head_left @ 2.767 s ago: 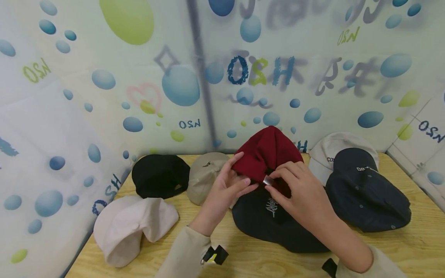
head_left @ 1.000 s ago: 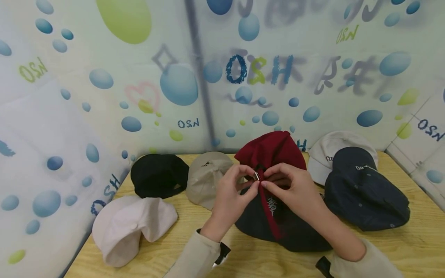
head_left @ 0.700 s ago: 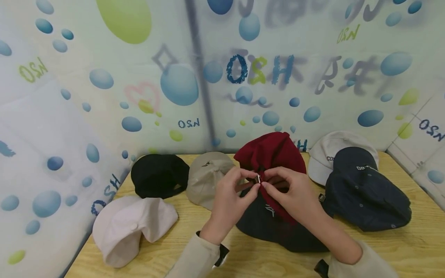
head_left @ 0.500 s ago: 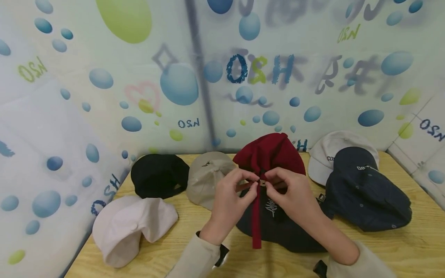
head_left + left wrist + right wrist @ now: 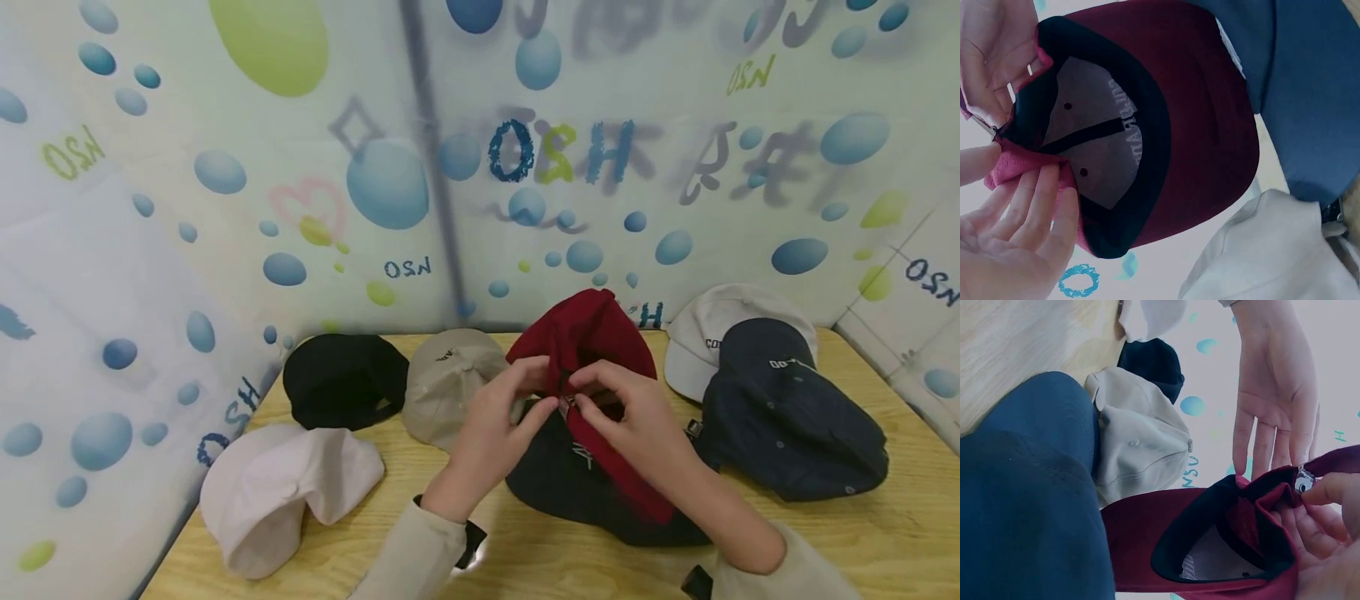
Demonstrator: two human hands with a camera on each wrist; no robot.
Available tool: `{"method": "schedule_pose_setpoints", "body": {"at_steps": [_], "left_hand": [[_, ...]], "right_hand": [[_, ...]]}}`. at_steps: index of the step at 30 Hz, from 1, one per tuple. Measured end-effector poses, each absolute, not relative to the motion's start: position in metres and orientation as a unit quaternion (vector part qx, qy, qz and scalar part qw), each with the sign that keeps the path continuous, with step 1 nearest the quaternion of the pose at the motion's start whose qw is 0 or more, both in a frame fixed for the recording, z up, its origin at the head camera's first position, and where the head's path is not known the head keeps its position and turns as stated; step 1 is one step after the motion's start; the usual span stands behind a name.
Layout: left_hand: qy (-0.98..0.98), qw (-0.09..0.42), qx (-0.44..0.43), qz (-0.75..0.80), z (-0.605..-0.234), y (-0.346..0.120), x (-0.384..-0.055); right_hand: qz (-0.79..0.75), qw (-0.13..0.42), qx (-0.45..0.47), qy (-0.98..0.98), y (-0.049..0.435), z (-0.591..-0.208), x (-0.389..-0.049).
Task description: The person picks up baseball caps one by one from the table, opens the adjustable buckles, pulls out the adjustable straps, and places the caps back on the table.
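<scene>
A red baseball cap (image 5: 592, 333) is held up in both hands, its inside and brim showing in the left wrist view. My left hand (image 5: 487, 433) holds the back band, fingers behind the cloth and thumb by a small metal buckle (image 5: 1304, 481). With thumb and fingers, my right hand (image 5: 637, 417) pinches the strap at that buckle. The strap's loose end (image 5: 622, 471) hangs, blurred, toward the lower right in the head view. Below the red cap lies a dark cap (image 5: 551, 483) with pale script.
Left on the wooden table (image 5: 420, 533) are a pale pink cap (image 5: 262, 492), a black cap (image 5: 341, 379) and a beige cap (image 5: 450, 383). A light grey cap (image 5: 690, 354) and a navy cap (image 5: 787, 425) sit at right. A printed cloth (image 5: 465, 225) backs the table.
The strap's loose end came into view, hung straight down, and now swings to the lower right. My left index finger has moved up from the buckle, away from the thumb.
</scene>
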State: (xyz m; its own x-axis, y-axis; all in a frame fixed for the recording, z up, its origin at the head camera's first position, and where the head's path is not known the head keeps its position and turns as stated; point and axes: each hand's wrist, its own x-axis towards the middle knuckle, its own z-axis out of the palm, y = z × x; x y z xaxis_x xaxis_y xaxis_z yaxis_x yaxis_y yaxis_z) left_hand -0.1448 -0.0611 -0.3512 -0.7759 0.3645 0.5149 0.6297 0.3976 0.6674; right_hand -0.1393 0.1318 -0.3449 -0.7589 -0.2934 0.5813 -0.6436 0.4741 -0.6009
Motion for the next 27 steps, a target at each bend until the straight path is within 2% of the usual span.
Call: {"method": "schedule_pose_setpoints", "body": {"at_steps": [2, 6, 14, 27], "left_hand": [[-0.817, 0.121, -0.295, -0.48, -0.351, -0.06, -0.144], [-0.816, 0.117, -0.281, -0.491, -0.353, -0.058, -0.145], [-0.822, 0.148, -0.27, -0.479, -0.357, -0.054, -0.146], [-0.845, 0.195, -0.206, -0.452, -0.355, -0.068, -0.158]], "right_hand": [[0.422, 0.218, 0.307, -0.825, 0.132, -0.346, -0.141], [0.424, 0.216, 0.318, -0.82, 0.131, -0.347, -0.141], [0.45, 0.142, 0.245, -0.847, 0.126, -0.347, -0.136], [0.443, 0.104, 0.249, -0.855, 0.139, -0.34, -0.134]]}}
